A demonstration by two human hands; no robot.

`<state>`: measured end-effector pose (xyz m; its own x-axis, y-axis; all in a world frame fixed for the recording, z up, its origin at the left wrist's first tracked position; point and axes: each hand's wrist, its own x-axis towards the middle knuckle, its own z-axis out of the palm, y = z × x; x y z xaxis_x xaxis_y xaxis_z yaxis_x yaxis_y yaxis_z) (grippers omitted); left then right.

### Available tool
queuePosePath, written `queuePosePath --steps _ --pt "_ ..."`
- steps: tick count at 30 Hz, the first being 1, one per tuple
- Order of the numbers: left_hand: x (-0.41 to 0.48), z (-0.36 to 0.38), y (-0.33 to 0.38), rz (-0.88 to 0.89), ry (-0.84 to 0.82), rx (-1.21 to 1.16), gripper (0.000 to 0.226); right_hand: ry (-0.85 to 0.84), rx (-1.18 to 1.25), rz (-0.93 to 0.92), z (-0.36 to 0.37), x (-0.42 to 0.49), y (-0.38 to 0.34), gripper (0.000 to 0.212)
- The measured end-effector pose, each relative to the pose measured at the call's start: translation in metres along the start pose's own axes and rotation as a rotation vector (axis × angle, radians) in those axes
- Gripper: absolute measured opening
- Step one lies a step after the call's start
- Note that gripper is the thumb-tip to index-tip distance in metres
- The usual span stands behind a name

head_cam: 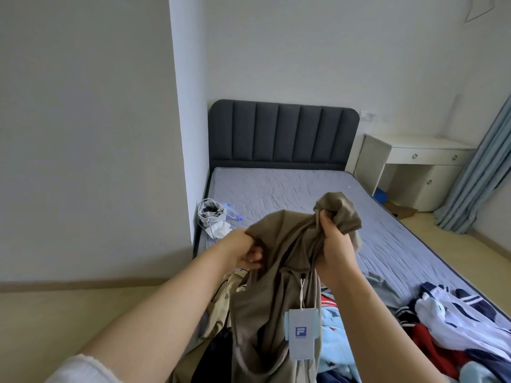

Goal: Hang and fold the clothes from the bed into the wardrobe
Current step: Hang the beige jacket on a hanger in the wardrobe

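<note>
Fingers [255, 255] of the left hand [243, 248] curl into a fold of the brown garment [276, 286], and the right hand [336, 244] bunches its upper end tight, both holding it above the pile [442, 322] at the foot of the bed [276, 189]. Its lower part hangs into that pile with a tag [301, 334] dangling on a string [301, 291], so a quick lift may snag the string or drag clothes onto the floor [83, 327].
</note>
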<state>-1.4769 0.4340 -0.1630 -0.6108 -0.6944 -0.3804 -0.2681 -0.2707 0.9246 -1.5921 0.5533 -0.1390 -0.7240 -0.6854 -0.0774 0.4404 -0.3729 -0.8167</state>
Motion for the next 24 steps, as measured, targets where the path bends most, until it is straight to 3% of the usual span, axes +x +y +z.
queuePosePath --steps 2,4,7,9,11,14,15,18,20,22,24 --pt "-0.001 0.005 0.013 0.002 0.014 -0.195 0.022 -0.043 -0.012 0.032 -0.006 0.001 0.006 0.008" --pt "-0.005 0.011 0.026 0.076 -0.018 -0.288 0.026 -0.159 -0.085 0.045 -0.009 -0.002 0.011 0.018" --pt "-0.015 0.020 0.049 0.245 -0.152 -0.437 0.030 -0.353 -0.278 0.098 -0.012 -0.006 0.022 0.032" --pt "-0.022 0.025 0.060 0.345 -0.258 -0.419 0.026 -0.394 -0.427 0.146 -0.009 -0.008 0.026 0.030" --pt "-0.024 0.028 0.060 0.422 -0.264 -0.285 0.022 -0.365 -0.508 0.120 -0.007 -0.008 0.028 0.021" --pt "-0.021 0.023 0.047 0.507 -0.123 -0.064 0.010 -0.146 -0.389 0.066 -0.008 -0.001 0.027 0.018" --pt "-0.019 0.019 0.041 0.497 -0.109 -0.002 0.013 -0.076 -0.320 0.067 -0.009 0.001 0.025 0.016" --pt "-0.013 0.010 0.020 0.393 -0.100 0.329 0.066 0.051 -0.167 0.072 -0.010 0.006 0.019 0.015" --pt "-0.011 0.010 0.009 0.294 -0.105 0.430 0.088 0.095 -0.071 0.064 -0.008 0.008 0.015 0.018" --pt "-0.013 0.009 0.000 0.155 -0.138 0.345 0.083 0.116 0.022 0.057 -0.007 0.009 0.012 0.022" --pt "-0.014 0.009 -0.010 0.014 -0.249 0.285 0.053 0.110 0.061 0.052 -0.005 0.007 0.010 0.019"
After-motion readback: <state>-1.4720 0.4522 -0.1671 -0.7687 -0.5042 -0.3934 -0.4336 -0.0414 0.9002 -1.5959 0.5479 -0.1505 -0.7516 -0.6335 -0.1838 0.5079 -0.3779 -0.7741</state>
